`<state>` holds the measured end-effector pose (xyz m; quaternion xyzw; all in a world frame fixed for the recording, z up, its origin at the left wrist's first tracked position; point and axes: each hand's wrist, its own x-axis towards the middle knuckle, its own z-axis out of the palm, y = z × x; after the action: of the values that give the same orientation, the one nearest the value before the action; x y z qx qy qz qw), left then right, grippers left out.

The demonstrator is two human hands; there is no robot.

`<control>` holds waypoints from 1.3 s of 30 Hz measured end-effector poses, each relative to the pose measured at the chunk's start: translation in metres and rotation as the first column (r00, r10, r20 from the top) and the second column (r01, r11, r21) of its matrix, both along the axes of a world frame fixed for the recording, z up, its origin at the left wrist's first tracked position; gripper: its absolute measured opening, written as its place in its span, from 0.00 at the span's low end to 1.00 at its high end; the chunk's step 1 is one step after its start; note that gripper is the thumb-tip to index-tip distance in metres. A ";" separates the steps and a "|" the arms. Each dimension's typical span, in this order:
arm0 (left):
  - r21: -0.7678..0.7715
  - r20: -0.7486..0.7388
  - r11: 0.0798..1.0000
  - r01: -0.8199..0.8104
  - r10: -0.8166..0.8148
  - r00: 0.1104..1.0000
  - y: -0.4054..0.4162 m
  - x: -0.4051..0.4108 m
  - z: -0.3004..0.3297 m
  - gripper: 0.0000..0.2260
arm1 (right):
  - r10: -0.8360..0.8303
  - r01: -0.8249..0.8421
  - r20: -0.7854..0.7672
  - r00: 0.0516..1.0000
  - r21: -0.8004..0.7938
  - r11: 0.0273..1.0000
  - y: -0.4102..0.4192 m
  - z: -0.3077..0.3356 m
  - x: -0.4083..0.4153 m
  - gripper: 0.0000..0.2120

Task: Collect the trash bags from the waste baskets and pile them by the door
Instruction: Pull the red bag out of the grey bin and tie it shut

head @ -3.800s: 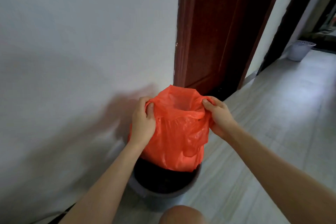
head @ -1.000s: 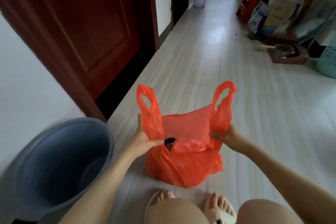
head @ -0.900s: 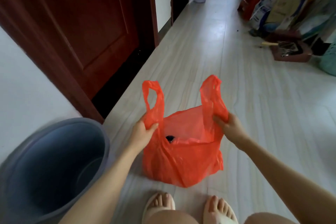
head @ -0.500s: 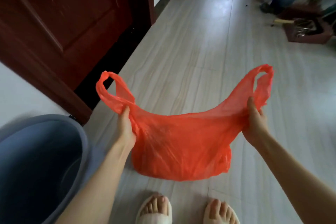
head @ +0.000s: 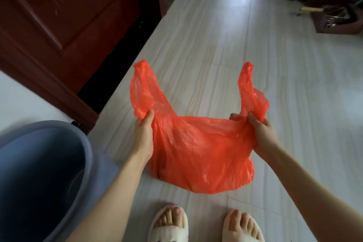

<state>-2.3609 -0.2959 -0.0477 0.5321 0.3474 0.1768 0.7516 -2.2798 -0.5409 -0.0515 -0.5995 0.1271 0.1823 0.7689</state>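
An orange plastic trash bag (head: 198, 155) rests on the pale floor in front of my feet, its mouth drawn flat. My left hand (head: 144, 135) grips the base of its left handle loop, and my right hand (head: 259, 133) grips the base of the right loop. Both loops stick up above my fists. The grey waste basket (head: 86, 155) stands at the lower left with no bag in it. What the bag holds is hidden.
A dark red wooden door (head: 64, 15) and its frame fill the upper left, beside a white wall (head: 21, 100). A brown box with clutter (head: 334, 19) sits at the upper right. My two feet in white slippers (head: 169, 224) stand at the bottom edge.
The bag came out of the basket and down onto the floor. My hands took the handles, stretched the mouth wide, and have now drawn closer together.
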 end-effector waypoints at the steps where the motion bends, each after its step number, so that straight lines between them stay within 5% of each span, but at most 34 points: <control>1: -0.175 0.038 0.984 -0.019 0.026 0.999 -0.004 0.004 0.000 0.11 | -0.063 0.066 -0.044 0.997 0.060 0.996 0.003 0.001 0.000 0.10; 3: -0.391 -0.004 0.918 -0.062 0.065 0.998 -0.011 0.010 0.002 0.16 | -0.181 0.197 -0.133 0.974 0.118 0.973 0.010 0.003 -0.001 0.11; 7: -0.476 -0.029 0.870 -0.128 0.130 0.991 -0.021 0.017 0.001 0.25 | -0.183 0.182 -0.118 0.976 -0.013 0.983 0.018 -0.001 -0.004 0.11; 11: -0.580 0.104 0.814 0.012 0.059 0.993 -0.011 0.008 0.000 0.10 | -0.134 0.156 -0.137 0.981 0.168 0.973 0.013 -0.006 -0.003 0.07; 14: -0.463 0.102 0.873 0.154 -0.120 0.988 -0.007 0.002 -0.008 0.11 | 0.115 -0.093 -0.107 0.988 0.194 0.977 0.006 -0.010 -0.007 0.22; 17: -0.373 0.037 0.920 0.120 -0.114 0.993 -0.009 0.004 -0.020 0.11 | 0.256 -0.257 -0.045 0.966 -0.030 0.966 0.008 -0.017 -0.021 0.14; 19: -0.295 0.011 0.955 0.033 -0.031 0.999 -0.013 0.008 -0.027 0.10 | 0.207 -0.198 0.013 0.978 -0.236 0.951 0.015 -0.016 -0.027 0.04; 21: -0.197 -0.005 0.980 -0.004 0.003 1.000 -0.019 0.010 -0.028 0.11 | 0.140 -0.095 0.112 0.984 -0.335 0.937 0.021 -0.014 -0.027 0.05; 24: -0.149 -0.063 0.986 -0.074 0.065 0.996 -0.023 0.013 -0.026 0.10 | 0.067 0.016 0.221 0.973 -0.352 0.936 0.030 -0.006 -0.025 0.14; 29: 0.136 -0.135 0.990 -0.024 0.042 0.990 -0.016 0.005 -0.034 0.14 | 0.038 0.008 0.176 0.984 -0.254 0.967 0.038 0.003 -0.022 0.10; 32: -0.125 -0.017 0.992 0.007 -0.009 1.000 -0.012 0.002 -0.029 0.15 | -0.078 0.082 0.027 0.997 -0.217 0.973 0.035 -0.004 -0.017 0.08; 35: -0.463 0.086 0.866 0.189 -0.169 0.982 -0.014 0.003 -0.022 0.22 | -0.068 0.040 -0.165 0.984 -0.169 0.985 0.030 -0.015 -0.014 0.05; 39: -0.495 0.070 0.863 0.098 -0.072 0.995 -0.030 0.012 -0.022 0.20 | 0.037 -0.084 -0.287 0.957 -0.155 0.984 0.029 -0.026 -0.020 0.07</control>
<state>-2.3491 -0.3261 -0.0693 0.3308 0.3387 0.0612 0.8787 -2.3002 -0.5115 -0.0778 -0.6328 0.2322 0.2786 0.6842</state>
